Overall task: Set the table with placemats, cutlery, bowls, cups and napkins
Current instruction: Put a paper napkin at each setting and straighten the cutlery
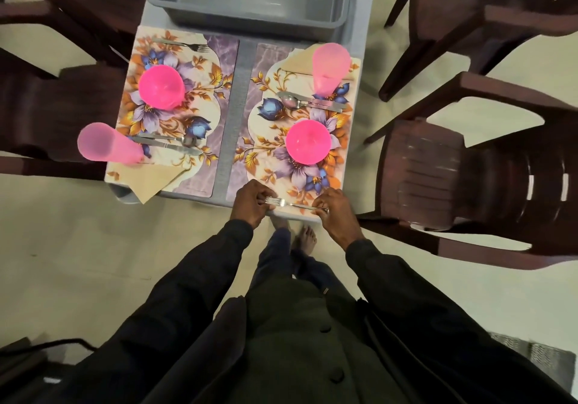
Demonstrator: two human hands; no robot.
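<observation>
Two floral placemats lie side by side on a small grey table, the left placemat [200,116] and the right placemat [266,141]. Each carries a pink bowl, one on the left [161,87] and one on the right [308,141], a pink cup [106,143] [330,67], a spoon and knife [170,143] [309,102] and a beige napkin [156,180] [298,59]. A fork [184,45] lies at the left mat's far edge. At the right mat's near edge a second fork [291,204] is pinched at its tines by my left hand [250,205] and at its handle by my right hand [336,212].
An empty grey plastic tub [339,19] stands at the table's far end. Dark brown chairs [453,172] [37,112] crowd both sides of the table. My bare feet [305,238] stand on the pale floor just below the near table edge.
</observation>
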